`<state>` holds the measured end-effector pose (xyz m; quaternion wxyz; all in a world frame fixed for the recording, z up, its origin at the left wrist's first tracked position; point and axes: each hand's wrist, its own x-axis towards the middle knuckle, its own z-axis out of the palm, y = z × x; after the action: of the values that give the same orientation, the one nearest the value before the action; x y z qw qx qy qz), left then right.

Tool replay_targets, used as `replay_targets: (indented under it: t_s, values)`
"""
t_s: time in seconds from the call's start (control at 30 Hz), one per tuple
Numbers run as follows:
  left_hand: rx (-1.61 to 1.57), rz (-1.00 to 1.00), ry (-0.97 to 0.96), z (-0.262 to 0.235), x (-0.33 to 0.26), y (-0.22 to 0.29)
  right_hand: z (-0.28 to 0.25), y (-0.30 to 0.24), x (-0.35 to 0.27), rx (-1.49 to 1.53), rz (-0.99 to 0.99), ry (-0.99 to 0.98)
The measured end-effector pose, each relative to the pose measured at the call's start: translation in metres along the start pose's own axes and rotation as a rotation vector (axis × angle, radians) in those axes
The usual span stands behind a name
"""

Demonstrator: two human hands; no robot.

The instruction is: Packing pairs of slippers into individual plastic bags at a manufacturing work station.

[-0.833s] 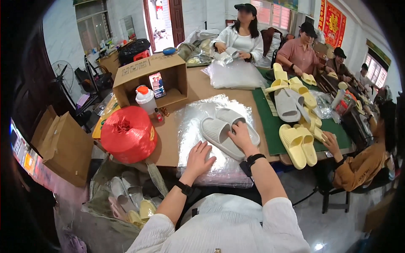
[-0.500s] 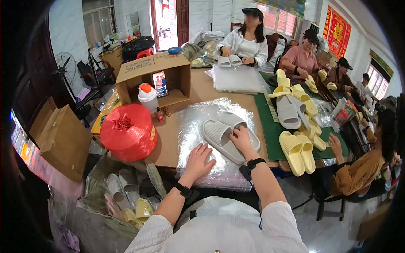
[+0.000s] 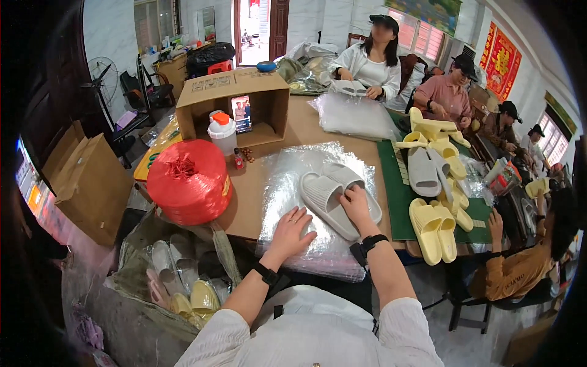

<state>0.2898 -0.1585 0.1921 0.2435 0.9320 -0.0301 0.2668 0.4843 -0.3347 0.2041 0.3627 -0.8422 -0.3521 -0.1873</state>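
My right hand [image 3: 356,202] has slid down to the heel of the grey slippers [image 3: 335,192], fingers curled on them; my left hand [image 3: 292,231] stays flat, spread, pinning the clear bags [image 3: 287,177] on the worktop [image 3: 247,202].

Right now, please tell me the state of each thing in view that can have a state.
Left hand: flat, fingers spread on the clear plastic bags.
Right hand: resting on the grey slippers.
Grey slippers: paired, lying on the bags.
Cardboard box: on its side, open.
Red twine roll: wound, upright.
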Motion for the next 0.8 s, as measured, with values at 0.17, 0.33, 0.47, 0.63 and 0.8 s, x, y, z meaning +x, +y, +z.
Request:
replay_targets:
  t_s: [0.17,0.33,0.47,0.63,0.8]
  values:
    - [-0.010,0.003,-0.008,-0.001,0.000,0.002,-0.001,0.001,-0.002,-0.003,0.005,-0.003]
    - [-0.022,-0.002,0.004,-0.001,0.000,0.003,-0.004,-0.002,0.000,-0.015,0.010,-0.028]
    - [-0.012,-0.007,0.008,-0.003,0.000,0.004,-0.003,-0.004,0.000,-0.010,-0.009,-0.018]
    - [-0.017,-0.017,-0.020,0.000,0.002,0.001,-0.007,-0.002,0.000,-0.003,-0.053,0.033]
    - [-0.037,-0.058,-0.074,0.000,-0.002,-0.002,-0.050,-0.020,-0.002,0.105,0.069,0.130]
